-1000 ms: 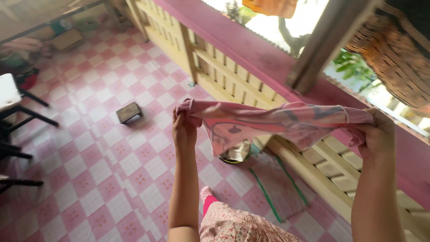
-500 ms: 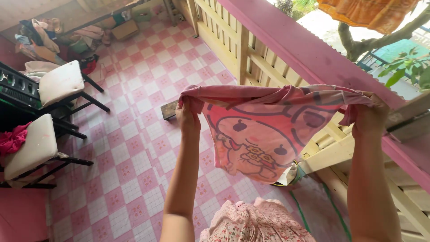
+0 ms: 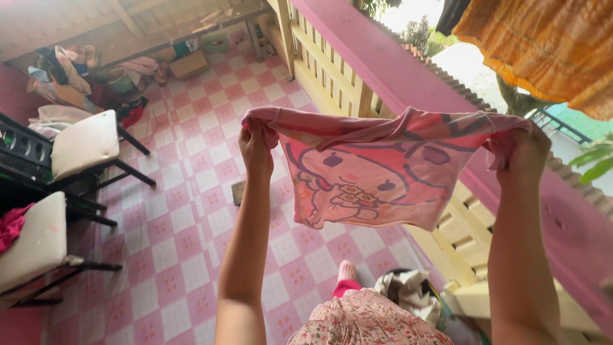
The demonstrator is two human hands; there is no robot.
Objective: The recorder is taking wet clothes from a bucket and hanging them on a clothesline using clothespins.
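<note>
Both arms up, reaching out in front, held wide apart. Left hand (image 3: 257,142) closed tight on left top corner of pink cloth (image 3: 377,172), fingers curled in. Right hand (image 3: 525,153) closed tight on right top corner of cloth. Both wrists straight, elbows low, under cloth.

Pink-and-white checked floor tiles (image 3: 191,243). Two white-cushioned black chairs (image 3: 83,144), left. Heap of clothes (image 3: 70,70), far left. Cardboard box (image 3: 188,64), far. Cream wooden railing (image 3: 332,70) under a pink rail, right. Orange cloth (image 3: 549,45) hanging, far right. Small wooden block (image 3: 237,191) on the floor.
</note>
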